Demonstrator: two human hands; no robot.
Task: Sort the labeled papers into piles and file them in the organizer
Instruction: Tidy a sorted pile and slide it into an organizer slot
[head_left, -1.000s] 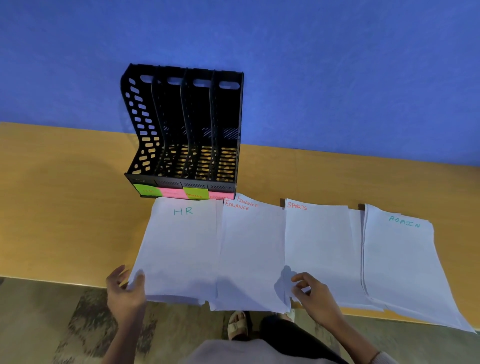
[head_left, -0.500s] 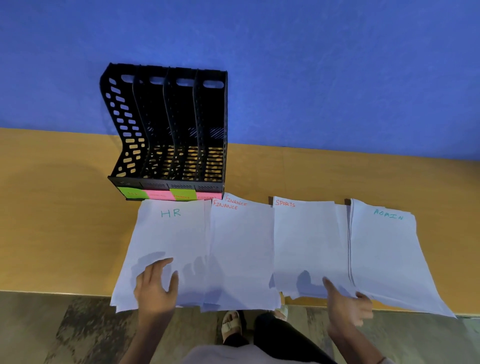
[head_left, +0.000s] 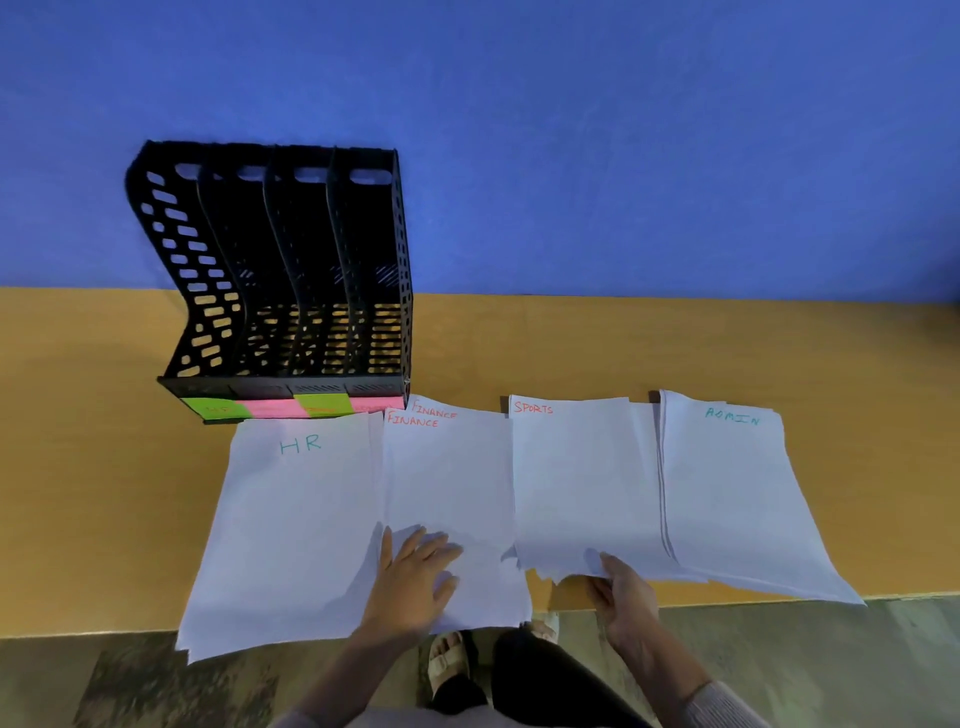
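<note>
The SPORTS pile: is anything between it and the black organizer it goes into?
Nothing visible blocks it. The right hand grips the SPORTS pile at its near edge; the organizer stands empty, behind and left.

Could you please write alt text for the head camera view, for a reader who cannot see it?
Four paper piles labelled HR, FINANCE, SPORTS and ADMIN lie side by side on a wooden table. The left hand rests flat on FINANCE; the right hand grips the near edge of SPORTS. An empty black organizer stands behind HR.
</note>
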